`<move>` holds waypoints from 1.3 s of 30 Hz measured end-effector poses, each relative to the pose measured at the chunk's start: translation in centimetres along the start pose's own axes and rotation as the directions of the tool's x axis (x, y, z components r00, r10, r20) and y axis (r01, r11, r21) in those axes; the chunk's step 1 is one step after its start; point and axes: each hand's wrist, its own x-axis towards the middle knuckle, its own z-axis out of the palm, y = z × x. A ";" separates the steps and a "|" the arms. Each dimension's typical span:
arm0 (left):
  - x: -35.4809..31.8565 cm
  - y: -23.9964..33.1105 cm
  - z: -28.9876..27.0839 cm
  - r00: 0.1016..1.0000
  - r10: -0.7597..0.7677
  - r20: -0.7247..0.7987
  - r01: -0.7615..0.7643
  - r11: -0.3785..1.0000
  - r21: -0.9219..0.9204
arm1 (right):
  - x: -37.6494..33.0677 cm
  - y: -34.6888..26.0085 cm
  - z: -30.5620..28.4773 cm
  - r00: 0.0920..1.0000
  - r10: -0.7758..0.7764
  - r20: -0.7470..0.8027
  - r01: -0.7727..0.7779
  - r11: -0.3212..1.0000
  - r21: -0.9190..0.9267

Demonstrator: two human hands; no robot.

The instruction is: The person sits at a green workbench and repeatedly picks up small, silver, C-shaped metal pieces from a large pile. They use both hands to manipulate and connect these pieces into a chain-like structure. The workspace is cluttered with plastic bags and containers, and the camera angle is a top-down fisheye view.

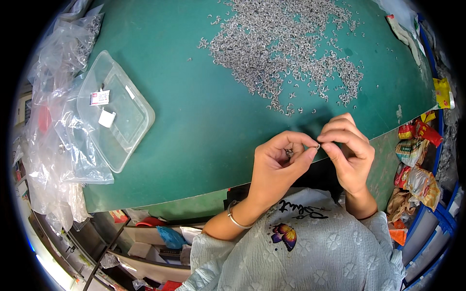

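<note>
Both my hands meet over the near edge of the green table [184, 121]. My left hand [284, 157] is closed, pinching a tiny metal piece [318, 146] between thumb and index finger. More small metal pieces [290, 153] sit in its curled fingers. From the other side, the thumb and index fingertips of my right hand [347, 150] close on the same tiny piece. Its exact shape is too small to make out. Beyond my hands, a wide heap of small grey C-shaped metal pieces [272, 48] spreads over the table, with stray ones around its edges.
On the left lies a clear plastic box [141, 116] with small labels in it, beside crumpled clear plastic bags [58, 131]. A glove-like item [405, 36] rests at the far right edge. Colourful packets [420, 184] crowd the right side below the table; a shelf [145, 237] stands lower left.
</note>
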 end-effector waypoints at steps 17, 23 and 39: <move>0.2 0.3 -0.1 0.982 -0.186 -0.042 0.169 0.950 -0.263 | 1.1 3.4 0.6 0.985 -0.164 -0.044 0.118 0.844 -0.524; 0.0 -0.2 0.7 0.992 0.080 -0.102 -0.071 0.994 0.085 | -0.9 1.3 0.8 0.887 0.446 0.118 -0.407 0.636 0.655; -0.8 0.3 0.9 0.909 0.411 -0.074 -0.329 0.814 0.479 | -1.5 -0.3 0.7 0.804 0.489 0.339 -0.536 0.349 0.769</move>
